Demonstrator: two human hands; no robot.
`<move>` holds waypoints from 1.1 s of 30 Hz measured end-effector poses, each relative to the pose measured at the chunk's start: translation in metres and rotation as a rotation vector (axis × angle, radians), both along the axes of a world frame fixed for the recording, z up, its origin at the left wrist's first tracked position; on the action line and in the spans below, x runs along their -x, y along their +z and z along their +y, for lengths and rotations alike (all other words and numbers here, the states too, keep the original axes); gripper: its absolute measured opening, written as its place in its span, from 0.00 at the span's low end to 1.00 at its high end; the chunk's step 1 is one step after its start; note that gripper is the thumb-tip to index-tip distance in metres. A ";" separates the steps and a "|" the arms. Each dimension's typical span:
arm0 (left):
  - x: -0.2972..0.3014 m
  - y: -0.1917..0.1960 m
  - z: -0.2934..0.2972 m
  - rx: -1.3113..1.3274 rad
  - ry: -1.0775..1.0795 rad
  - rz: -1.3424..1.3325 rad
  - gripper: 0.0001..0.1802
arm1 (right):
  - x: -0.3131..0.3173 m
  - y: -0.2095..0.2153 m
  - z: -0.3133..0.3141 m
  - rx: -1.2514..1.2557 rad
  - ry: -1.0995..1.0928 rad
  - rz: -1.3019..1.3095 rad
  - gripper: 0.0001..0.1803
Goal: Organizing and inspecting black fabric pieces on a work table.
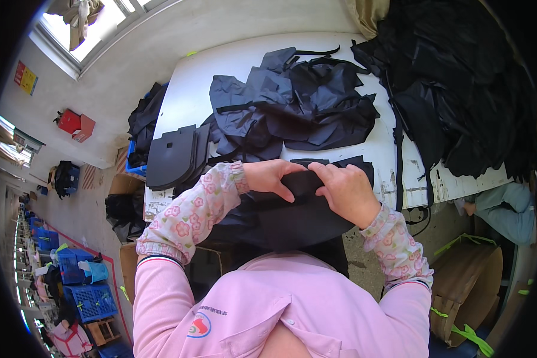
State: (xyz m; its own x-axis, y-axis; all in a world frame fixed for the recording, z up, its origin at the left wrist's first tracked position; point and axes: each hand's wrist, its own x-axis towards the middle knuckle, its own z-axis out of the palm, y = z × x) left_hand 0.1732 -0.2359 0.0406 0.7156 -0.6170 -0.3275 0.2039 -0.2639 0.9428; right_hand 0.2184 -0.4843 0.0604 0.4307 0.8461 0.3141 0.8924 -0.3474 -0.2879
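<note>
A dark black fabric piece [280, 218] hangs over the near edge of the table and down in front of me. My left hand [268, 179] grips its upper edge from the left, thumb in front and the fingers partly hidden behind the cloth. Close beside it, my right hand [347, 192] pinches the same edge between bent fingers and thumb. More black cloth [359, 164] lies just beyond my right hand. To the left of my hands rests a stack of black rounded panels [172, 156].
Crumpled black fabric pieces [292, 101] spread over the white table [191, 77]. A large black cloth heap [453, 77] covers its right side. A cardboard box [465, 286] stands at lower right, near another person's leg [507, 206]. Blue crates [89, 301] line the left floor.
</note>
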 end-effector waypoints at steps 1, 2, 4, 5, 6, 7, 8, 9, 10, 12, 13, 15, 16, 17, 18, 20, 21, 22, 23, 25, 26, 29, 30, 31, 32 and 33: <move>0.000 -0.003 0.001 -0.001 0.003 0.000 0.33 | 0.001 0.000 0.001 0.011 -0.013 0.002 0.30; 0.000 -0.004 0.000 -0.075 0.011 -0.201 0.33 | 0.001 0.000 0.001 0.010 -0.013 0.003 0.30; 0.001 -0.005 0.001 -0.150 0.021 -0.403 0.33 | 0.000 0.000 0.004 0.004 -0.039 -0.041 0.27; -0.001 0.003 -0.004 -0.234 0.099 -0.378 0.34 | -0.003 -0.003 0.003 0.006 -0.046 -0.044 0.27; -0.001 0.015 -0.011 -0.317 0.177 -0.352 0.35 | -0.008 -0.008 0.001 0.009 -0.072 -0.015 0.27; 0.002 0.026 -0.021 -0.515 0.251 -0.396 0.40 | -0.014 -0.014 0.000 0.012 -0.098 0.013 0.27; 0.011 0.024 -0.025 -0.519 0.252 -0.403 0.40 | -0.019 -0.021 0.000 0.007 -0.097 0.007 0.27; 0.022 0.017 -0.032 -0.642 0.163 -0.721 0.43 | -0.026 -0.029 -0.001 -0.021 -0.095 -0.010 0.26; 0.034 0.009 -0.038 -0.759 0.066 -1.040 0.46 | -0.034 -0.036 -0.003 -0.050 -0.093 -0.028 0.25; 0.065 -0.017 -0.048 -0.793 -0.081 -0.975 0.50 | -0.054 -0.039 0.004 -0.056 -0.077 -0.013 0.24; 0.075 -0.034 -0.047 -0.849 -0.174 -0.876 0.53 | -0.067 -0.039 0.009 -0.055 -0.066 0.006 0.23; 0.079 -0.048 -0.048 -0.821 -0.144 -0.872 0.54 | -0.100 -0.042 0.025 -0.007 -0.089 0.131 0.21; 0.078 -0.049 -0.046 -0.784 -0.115 -0.888 0.55 | -0.116 -0.045 0.035 0.034 -0.113 0.241 0.22; 0.078 -0.049 -0.045 -0.791 -0.117 -0.894 0.55 | -0.128 -0.046 0.050 0.026 -0.113 0.236 0.22; 0.078 -0.047 -0.045 -0.772 -0.110 -0.886 0.53 | -0.137 -0.045 0.069 0.093 -0.216 0.301 0.24; 0.079 -0.046 -0.044 -0.767 -0.095 -0.883 0.51 | -0.147 -0.051 0.101 0.150 -0.308 0.357 0.26; 0.080 -0.046 -0.044 -0.717 -0.086 -0.876 0.48 | -0.153 -0.058 0.116 0.189 -0.394 0.361 0.28; 0.080 -0.046 -0.043 -0.666 -0.077 -0.868 0.45 | -0.160 -0.065 0.127 0.228 -0.480 0.365 0.30; 0.078 -0.041 -0.043 -0.555 -0.002 -0.875 0.38 | -0.170 -0.079 0.133 0.270 -0.504 0.378 0.31; 0.069 -0.034 -0.033 -0.461 0.072 -0.908 0.34 | -0.188 -0.104 0.136 0.255 -0.557 0.387 0.26; 0.068 -0.030 -0.024 -0.372 0.160 -0.920 0.31 | -0.190 -0.100 0.140 0.251 -0.546 0.382 0.26; 0.063 0.001 0.010 -0.336 0.527 -0.914 0.20 | -0.182 -0.060 0.147 -0.142 -0.370 0.418 0.18; 0.058 0.009 0.024 -0.342 0.634 -0.959 0.19 | -0.176 -0.038 0.150 -0.264 -0.269 0.531 0.14; 0.048 0.009 0.035 -0.263 0.782 -0.904 0.17 | -0.178 -0.023 0.148 -0.373 -0.136 0.623 0.12; 0.037 0.012 0.043 -0.204 0.903 -0.821 0.17 | -0.179 -0.011 0.145 -0.481 -0.002 0.713 0.10; 0.028 0.020 0.054 -0.245 0.961 -0.893 0.19 | -0.171 0.005 0.147 -0.473 0.006 0.709 0.10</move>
State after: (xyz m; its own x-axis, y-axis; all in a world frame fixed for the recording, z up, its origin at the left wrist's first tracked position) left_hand 0.1452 -0.1818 0.0605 0.8560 0.2570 0.4486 -0.2552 -0.5446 0.7989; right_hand 0.3897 -0.3377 0.0656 0.6551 0.6966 0.2927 0.4479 -0.0460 -0.8929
